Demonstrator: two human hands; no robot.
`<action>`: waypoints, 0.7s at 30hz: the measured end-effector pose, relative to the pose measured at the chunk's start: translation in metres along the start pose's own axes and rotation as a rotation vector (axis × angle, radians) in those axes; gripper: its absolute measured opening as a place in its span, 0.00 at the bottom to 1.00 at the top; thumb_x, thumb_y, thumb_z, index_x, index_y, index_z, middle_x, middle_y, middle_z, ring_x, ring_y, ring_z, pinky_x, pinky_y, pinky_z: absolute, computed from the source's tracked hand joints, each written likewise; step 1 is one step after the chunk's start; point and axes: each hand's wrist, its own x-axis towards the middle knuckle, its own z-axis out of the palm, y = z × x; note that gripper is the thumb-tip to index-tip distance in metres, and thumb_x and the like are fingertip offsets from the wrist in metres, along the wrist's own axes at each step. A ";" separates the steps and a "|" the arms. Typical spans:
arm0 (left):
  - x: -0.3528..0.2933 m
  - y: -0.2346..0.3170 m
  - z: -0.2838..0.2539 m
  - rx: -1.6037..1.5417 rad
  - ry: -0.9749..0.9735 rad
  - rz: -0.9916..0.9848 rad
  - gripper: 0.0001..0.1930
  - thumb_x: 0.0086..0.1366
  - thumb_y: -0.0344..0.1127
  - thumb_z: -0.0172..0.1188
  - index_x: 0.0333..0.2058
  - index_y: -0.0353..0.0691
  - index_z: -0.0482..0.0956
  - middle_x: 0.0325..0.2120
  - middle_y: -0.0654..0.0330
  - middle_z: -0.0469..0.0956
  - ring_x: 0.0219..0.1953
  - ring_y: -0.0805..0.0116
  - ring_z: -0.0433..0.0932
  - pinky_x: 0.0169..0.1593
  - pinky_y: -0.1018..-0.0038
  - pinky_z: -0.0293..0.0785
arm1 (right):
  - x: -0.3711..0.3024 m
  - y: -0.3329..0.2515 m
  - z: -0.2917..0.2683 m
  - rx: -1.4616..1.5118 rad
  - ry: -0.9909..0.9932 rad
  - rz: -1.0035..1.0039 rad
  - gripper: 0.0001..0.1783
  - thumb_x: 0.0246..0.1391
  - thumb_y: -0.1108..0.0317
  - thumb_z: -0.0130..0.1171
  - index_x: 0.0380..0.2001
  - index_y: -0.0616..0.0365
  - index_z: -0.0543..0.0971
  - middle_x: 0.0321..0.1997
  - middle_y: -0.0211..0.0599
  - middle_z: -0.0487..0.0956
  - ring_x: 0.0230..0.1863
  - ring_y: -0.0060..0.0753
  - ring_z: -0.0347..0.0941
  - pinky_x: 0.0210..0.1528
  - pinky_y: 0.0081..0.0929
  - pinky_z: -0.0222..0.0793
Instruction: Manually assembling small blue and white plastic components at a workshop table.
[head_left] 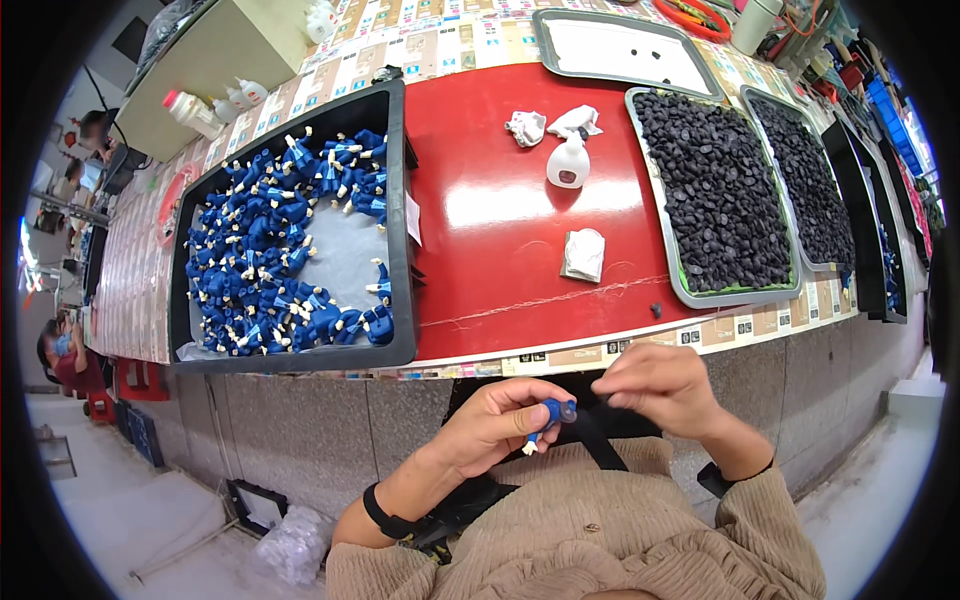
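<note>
My left hand (507,415) is closed around a small blue figurine part (553,412) with a cream tip pointing down and a greyish round end facing right. Just to the right of it, my right hand (660,385) is raised with thumb and fingers pinched together. Whatever is between those fingertips is too small and dark to make out. Both hands are in front of the table's near edge, above my lap. At the left stands a black tray (398,230) holding many similar blue parts with cream ends.
On the red table mat (470,180) are a white squeeze bottle (568,163), crumpled tissues (526,128) and a folded white cloth (584,254). Trays of dark, rounded pieces (710,190) stand at the right. A white-lined tray (620,55) lies at the back.
</note>
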 end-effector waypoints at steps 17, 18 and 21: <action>-0.006 -0.007 -0.009 -0.053 0.059 0.046 0.17 0.63 0.35 0.59 0.48 0.34 0.74 0.40 0.56 0.77 0.35 0.71 0.73 0.38 0.77 0.72 | -0.011 0.023 -0.001 0.533 0.244 0.465 0.12 0.53 0.72 0.62 0.40 0.64 0.81 0.37 0.35 0.80 0.35 0.20 0.74 0.39 0.17 0.72; -0.005 -0.008 -0.009 -0.037 0.067 0.047 0.18 0.62 0.37 0.59 0.48 0.34 0.74 0.42 0.54 0.77 0.35 0.70 0.73 0.39 0.75 0.72 | -0.011 0.023 -0.001 0.535 0.238 0.477 0.12 0.53 0.71 0.62 0.41 0.64 0.81 0.37 0.35 0.80 0.35 0.20 0.74 0.39 0.18 0.72; -0.004 -0.009 -0.008 -0.041 0.061 0.045 0.18 0.62 0.37 0.59 0.48 0.34 0.74 0.42 0.54 0.77 0.35 0.70 0.73 0.40 0.75 0.71 | -0.012 0.023 0.000 0.532 0.259 0.509 0.11 0.50 0.74 0.63 0.38 0.67 0.80 0.38 0.42 0.81 0.36 0.26 0.76 0.38 0.22 0.74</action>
